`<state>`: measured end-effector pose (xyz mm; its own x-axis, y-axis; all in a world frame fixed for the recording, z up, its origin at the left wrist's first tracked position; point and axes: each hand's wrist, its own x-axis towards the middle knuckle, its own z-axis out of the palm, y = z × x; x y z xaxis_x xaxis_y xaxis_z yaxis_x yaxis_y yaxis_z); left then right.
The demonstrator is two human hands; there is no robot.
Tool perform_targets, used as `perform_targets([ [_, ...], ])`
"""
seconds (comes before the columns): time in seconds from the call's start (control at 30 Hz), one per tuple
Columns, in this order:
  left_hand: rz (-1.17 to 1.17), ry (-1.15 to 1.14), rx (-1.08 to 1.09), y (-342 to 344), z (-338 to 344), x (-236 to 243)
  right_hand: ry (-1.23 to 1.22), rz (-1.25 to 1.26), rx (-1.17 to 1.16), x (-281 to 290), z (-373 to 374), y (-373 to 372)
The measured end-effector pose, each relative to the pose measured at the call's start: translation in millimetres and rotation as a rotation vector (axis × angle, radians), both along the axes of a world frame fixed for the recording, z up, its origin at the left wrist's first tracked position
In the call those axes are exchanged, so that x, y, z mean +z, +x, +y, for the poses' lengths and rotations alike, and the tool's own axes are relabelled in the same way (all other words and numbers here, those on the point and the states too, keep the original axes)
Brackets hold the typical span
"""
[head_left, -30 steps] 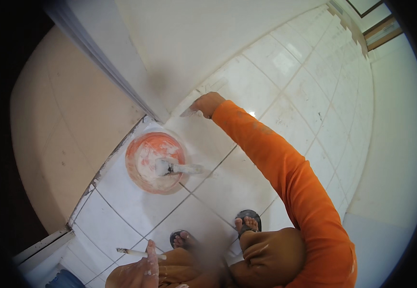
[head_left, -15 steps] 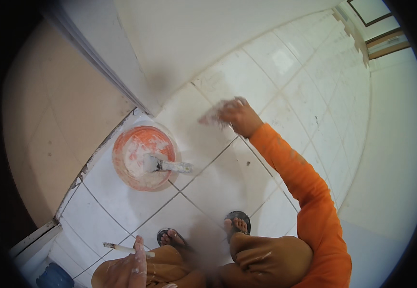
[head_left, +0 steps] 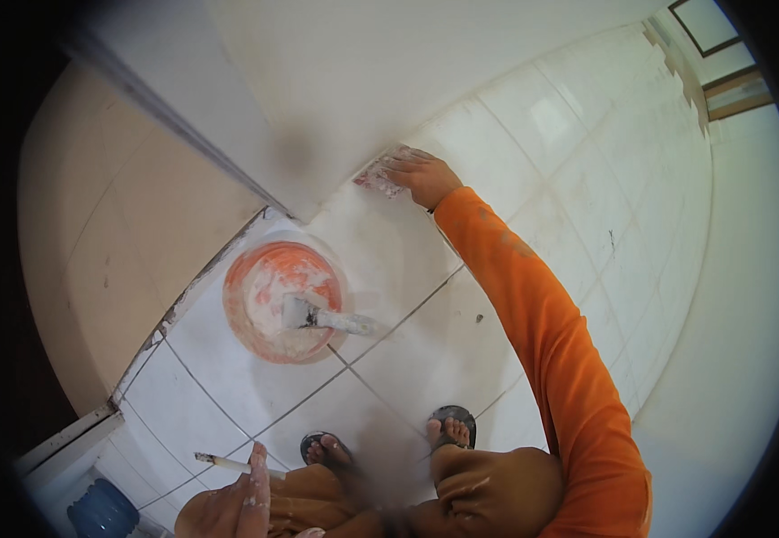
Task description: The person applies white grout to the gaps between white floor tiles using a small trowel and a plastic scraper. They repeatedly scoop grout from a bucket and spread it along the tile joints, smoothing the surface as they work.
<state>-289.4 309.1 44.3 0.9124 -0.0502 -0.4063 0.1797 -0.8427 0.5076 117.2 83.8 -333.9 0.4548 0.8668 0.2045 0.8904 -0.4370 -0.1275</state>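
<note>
My right hand (head_left: 423,177) presses a pinkish, white-smeared pad (head_left: 377,178), perhaps a rag, onto the floor tiles where they meet the white wall. Its fingers lie over the pad, and I cannot make out its exact kind. Low on the left, my left hand (head_left: 253,498) rests by my knee with a lit cigarette (head_left: 228,464) held between its fingers. An orange tub (head_left: 239,309) coated with white paste stands on the tiles between my hands. Across its rim lies a putty knife (head_left: 340,321), blade inside and handle pointing right.
A white wall (head_left: 335,72) with a corner edge rises ahead. Beyond a chipped threshold (head_left: 169,314) on the left is a beige floor (head_left: 102,251). My sandalled feet (head_left: 454,429) stand on white tiles. A blue container (head_left: 102,509) sits at the lower left.
My right hand has moved forward and left, from blurred motion above the tiles to the wall's foot, with the pad pressed down. The left hand keeps the cigarette in place.
</note>
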Motion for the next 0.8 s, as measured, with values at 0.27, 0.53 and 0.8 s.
perform_targets([
  [0.27,0.036,0.004,0.029,2,4,-5,-0.231,0.241,-0.145,2,-21,-22],
  [0.53,-0.032,-0.041,-0.018,-11,2,6,-0.35,0.125,-0.138,75,3,10],
  [0.8,-0.007,-0.024,0.001,-10,3,5,-0.424,0.205,-0.153,65,43,32],
])
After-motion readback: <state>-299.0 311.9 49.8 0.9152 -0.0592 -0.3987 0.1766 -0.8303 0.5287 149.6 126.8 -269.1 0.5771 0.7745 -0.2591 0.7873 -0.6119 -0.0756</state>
